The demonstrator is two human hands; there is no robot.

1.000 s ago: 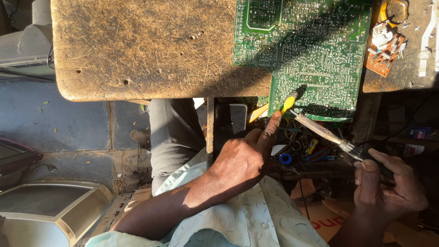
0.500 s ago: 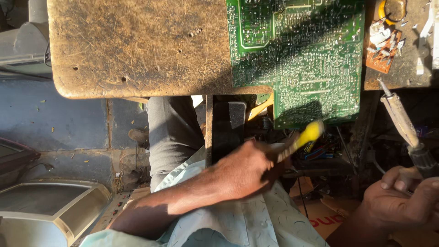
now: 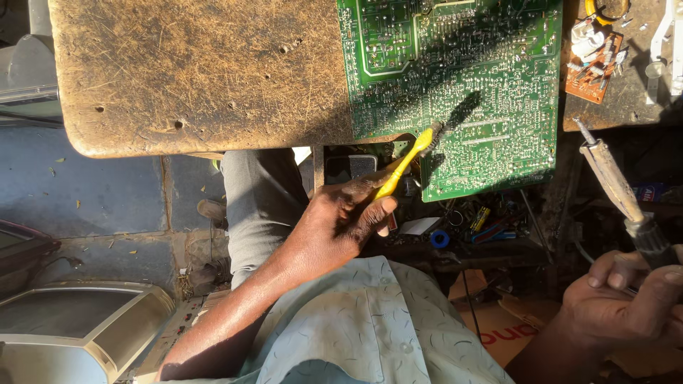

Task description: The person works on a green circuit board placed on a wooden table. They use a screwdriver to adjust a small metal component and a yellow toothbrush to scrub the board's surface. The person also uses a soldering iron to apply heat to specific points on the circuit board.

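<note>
1. Yellow toothbrush (image 3: 405, 160) pinched in my left hand (image 3: 341, 220), fingers wrapped round the handle; bristles touch the lower edge of the green circuit board (image 3: 469, 78).
2. Board lies solder side up, overhanging the worn wooden table (image 3: 192, 71). Press too hard and it could tip or slide off.
3. Right hand (image 3: 626, 299) is closed round the soldering iron (image 3: 615, 185), tip up, well apart from the board. If hot, a drift could burn wires in the clutter below.
4. Only the head view; bristle contact partly shadowed.
</note>
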